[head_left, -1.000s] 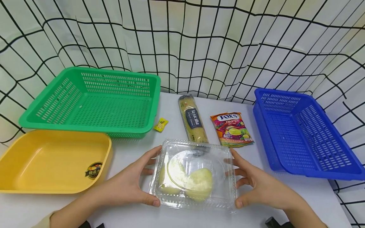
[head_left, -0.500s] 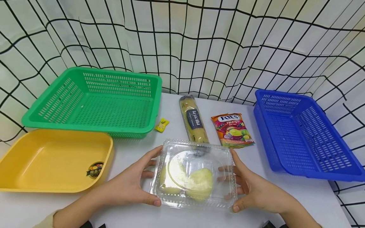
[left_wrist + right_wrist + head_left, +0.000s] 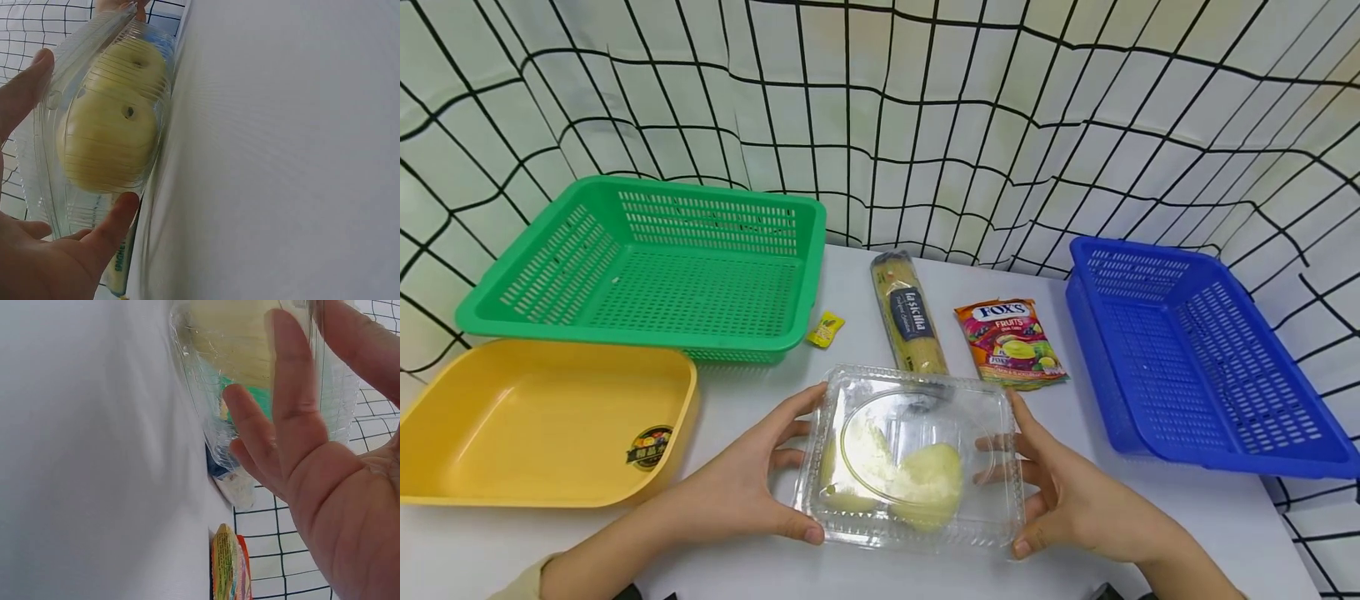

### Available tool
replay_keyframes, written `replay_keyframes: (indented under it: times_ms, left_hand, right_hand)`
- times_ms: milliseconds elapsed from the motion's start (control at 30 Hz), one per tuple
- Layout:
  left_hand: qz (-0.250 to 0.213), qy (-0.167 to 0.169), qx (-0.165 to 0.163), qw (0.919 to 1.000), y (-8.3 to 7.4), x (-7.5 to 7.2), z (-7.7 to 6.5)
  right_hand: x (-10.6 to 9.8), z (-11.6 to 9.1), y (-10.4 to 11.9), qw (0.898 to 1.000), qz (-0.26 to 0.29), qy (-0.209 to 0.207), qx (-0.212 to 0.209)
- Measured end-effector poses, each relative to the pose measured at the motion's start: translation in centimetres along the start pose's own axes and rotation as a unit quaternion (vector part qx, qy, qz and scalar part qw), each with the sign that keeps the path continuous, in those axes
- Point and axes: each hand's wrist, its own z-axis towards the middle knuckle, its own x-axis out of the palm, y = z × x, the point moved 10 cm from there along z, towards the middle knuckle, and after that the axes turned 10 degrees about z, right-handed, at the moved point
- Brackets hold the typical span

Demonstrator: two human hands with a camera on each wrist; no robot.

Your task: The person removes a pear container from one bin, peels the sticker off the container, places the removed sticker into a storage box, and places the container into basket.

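Observation:
A clear plastic clamshell container (image 3: 977,508) with two pale yellow, rounded fruits (image 3: 928,487) inside sits low at the white table's near middle, its lid down. My left hand (image 3: 730,492) grips its left side, thumb at the near corner and fingers toward the far corner. On the opposite side my right hand (image 3: 1067,492) holds it, thumb at the near right corner and several fingers showing through the clear wall. Seen from the left wrist, the fruits (image 3: 109,137) have dark spots at their ends. In the right wrist view, fingers (image 3: 294,381) lie along the container's side.
Beyond the container lie a spaghetti pack (image 3: 910,312), a Fox's candy bag (image 3: 1011,342) and a small yellow-wrapped sweet (image 3: 826,330). A green basket (image 3: 745,337) and a yellow basin (image 3: 550,492) stand left, a blue basket (image 3: 1097,375) right. Black wire mesh (image 3: 955,100) borders the back.
My right hand has moved slightly left, its fingers and thumb now closer against the container's right side. My left hand and the container have barely moved.

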Motion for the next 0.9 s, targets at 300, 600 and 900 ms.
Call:
replay_keyframes:
  times_ms: [300,600,900]
  left_hand:
    - [0.012,-0.020,0.008,0.9997,-1.3,-0.9,-0.5]
    - [0.013,-0.048,0.027,0.9984,-3.2,-2.9,-1.3]
    - [0.026,-0.066,0.049,0.9963,-4.9,-5.2,-1.4]
  right_hand:
    - [0.2,0.0,1.0,1.000,0.009,-0.001,0.000]
    - [0.4,0.5,3.6,0.999,0.031,0.003,-0.032]
    - [0.3,1.6,6.5,0.998,0.006,-0.009,-0.060]
